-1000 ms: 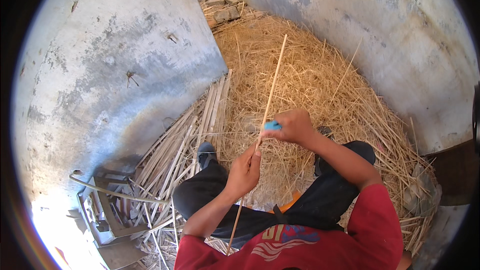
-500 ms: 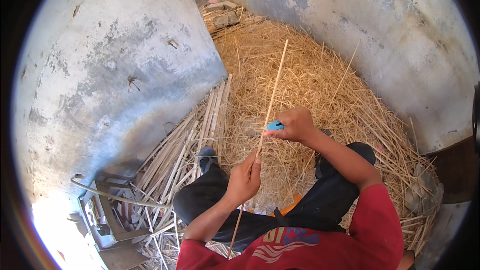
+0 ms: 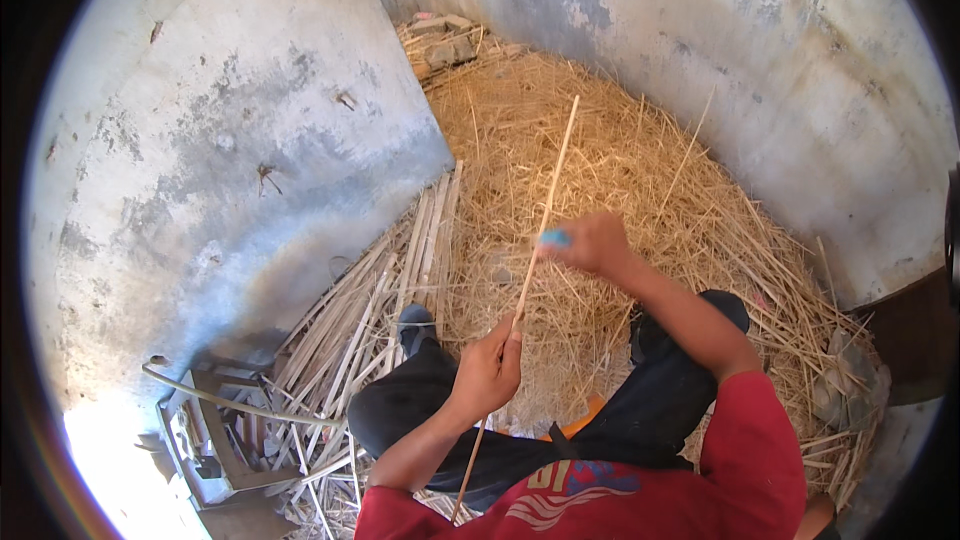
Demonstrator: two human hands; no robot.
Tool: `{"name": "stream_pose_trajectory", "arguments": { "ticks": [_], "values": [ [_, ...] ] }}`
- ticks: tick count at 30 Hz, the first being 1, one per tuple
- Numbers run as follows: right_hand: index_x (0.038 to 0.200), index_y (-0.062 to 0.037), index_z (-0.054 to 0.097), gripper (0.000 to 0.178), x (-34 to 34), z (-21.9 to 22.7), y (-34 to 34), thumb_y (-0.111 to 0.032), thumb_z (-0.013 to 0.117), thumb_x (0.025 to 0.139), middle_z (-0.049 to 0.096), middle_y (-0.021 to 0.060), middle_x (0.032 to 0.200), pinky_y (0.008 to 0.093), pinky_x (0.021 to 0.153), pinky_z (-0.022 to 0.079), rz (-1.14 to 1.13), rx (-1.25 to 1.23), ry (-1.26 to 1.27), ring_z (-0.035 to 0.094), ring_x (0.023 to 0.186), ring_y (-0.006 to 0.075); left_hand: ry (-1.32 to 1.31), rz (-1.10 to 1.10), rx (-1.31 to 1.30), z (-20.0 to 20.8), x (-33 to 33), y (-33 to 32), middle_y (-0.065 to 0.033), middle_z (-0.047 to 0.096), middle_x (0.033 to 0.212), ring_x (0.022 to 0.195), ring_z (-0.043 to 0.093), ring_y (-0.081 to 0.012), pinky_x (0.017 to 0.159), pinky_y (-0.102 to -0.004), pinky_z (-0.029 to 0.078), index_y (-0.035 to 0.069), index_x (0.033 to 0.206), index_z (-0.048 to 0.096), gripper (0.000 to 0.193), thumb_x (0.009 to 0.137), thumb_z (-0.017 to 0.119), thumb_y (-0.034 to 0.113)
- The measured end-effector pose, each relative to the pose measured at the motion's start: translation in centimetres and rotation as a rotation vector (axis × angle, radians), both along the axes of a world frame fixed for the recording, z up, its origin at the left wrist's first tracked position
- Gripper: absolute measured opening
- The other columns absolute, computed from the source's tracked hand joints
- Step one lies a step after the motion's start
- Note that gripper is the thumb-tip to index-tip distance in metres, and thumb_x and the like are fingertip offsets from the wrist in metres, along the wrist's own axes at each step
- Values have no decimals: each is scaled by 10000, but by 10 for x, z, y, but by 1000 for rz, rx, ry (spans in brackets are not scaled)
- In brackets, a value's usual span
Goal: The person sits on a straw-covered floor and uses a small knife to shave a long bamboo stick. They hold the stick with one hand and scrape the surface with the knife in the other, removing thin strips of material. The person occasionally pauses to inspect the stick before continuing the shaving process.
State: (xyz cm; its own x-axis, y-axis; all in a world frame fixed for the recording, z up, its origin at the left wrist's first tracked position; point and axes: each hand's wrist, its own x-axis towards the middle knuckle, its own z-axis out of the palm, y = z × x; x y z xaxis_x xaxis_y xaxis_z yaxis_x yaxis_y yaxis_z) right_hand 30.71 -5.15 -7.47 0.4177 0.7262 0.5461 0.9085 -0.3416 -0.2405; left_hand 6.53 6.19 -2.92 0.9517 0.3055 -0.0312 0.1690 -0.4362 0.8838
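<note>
A long, thin bamboo strip (image 3: 557, 175) slants up and away in front of me, its lower end reaching down to my lap. My left hand (image 3: 486, 372) is closed round the strip below its middle, thumb along it. Higher up, my right hand (image 3: 597, 242) grips what looks like a small blue utility knife (image 3: 555, 238), held against or just beside the strip. Motion blurs this hand and the knife, and no blade can be made out.
Straw-like shavings (image 3: 600, 155) cover the floor ahead. Split strips (image 3: 345, 310) lie piled at the left near a wooden frame (image 3: 215, 440). A grey panel (image 3: 250, 140) stands at the left, a curved wall (image 3: 760, 120) at the right. Broken bricks (image 3: 450, 50) lie at the far end.
My right hand and the knife have shifted slightly up along the strip and are now blurred. My left hand keeps its hold. The whole view has tilted a little.
</note>
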Motion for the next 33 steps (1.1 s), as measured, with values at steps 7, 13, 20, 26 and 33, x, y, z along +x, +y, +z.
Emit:
{"name": "stream_pose_trajectory", "arguments": {
  "ticks": [7, 13, 20, 26, 33],
  "values": [
    [543, -136, 556, 734, 89, -16, -10, -789, 409, 844, 405, -15, 407, 317, 344, 289, -203, 4, -32, 383, 346, 140, -11, -70, 8, 7, 3, -5, -183, 488, 579, 486, 546, -318, 486, -377, 410, 31, 1269, 525, 310, 986, 479, 148],
    [549, -130, 545, 748, 132, -3, -44, -765, 344, 891, 397, -17, 437, 311, 351, 261, -376, 38, -27, 363, 365, 140, 88, -155, -20, 14, -2, -4, -190, 518, 603, 527, 579, -348, 502, -399, 425, 36, 1252, 534, 297, 983, 482, 150],
    [582, -88, 594, 817, 161, 4, -91, -800, 309, 864, 493, 114, 489, 410, 476, 398, -628, 101, 152, 516, 471, 274, 22, -263, -33, 14, -10, -5, -74, 407, 549, 496, 430, -100, 494, -295, 376, 14, 1281, 555, 334, 1021, 446, 194],
    [579, -16, 563, 805, 207, -16, -149, -718, 356, 916, 545, 69, 519, 391, 513, 390, -997, 260, 375, 547, 526, 227, 26, -326, -124, 35, -16, -15, -193, 528, 598, 516, 577, -371, 490, -425, 431, 34, 1242, 554, 296, 965, 498, 121],
    [937, -128, 762, 501, 47, 10, -58, -593, 595, 855, 708, 114, 768, 402, 662, 497, -250, 200, 465, 676, 731, 259, 22, -80, -550, -5, 11, 14, 76, 380, 573, 508, 347, -9, 463, -211, 300, 10, 1242, 558, 329, 1048, 391, 216]
  ]
}}
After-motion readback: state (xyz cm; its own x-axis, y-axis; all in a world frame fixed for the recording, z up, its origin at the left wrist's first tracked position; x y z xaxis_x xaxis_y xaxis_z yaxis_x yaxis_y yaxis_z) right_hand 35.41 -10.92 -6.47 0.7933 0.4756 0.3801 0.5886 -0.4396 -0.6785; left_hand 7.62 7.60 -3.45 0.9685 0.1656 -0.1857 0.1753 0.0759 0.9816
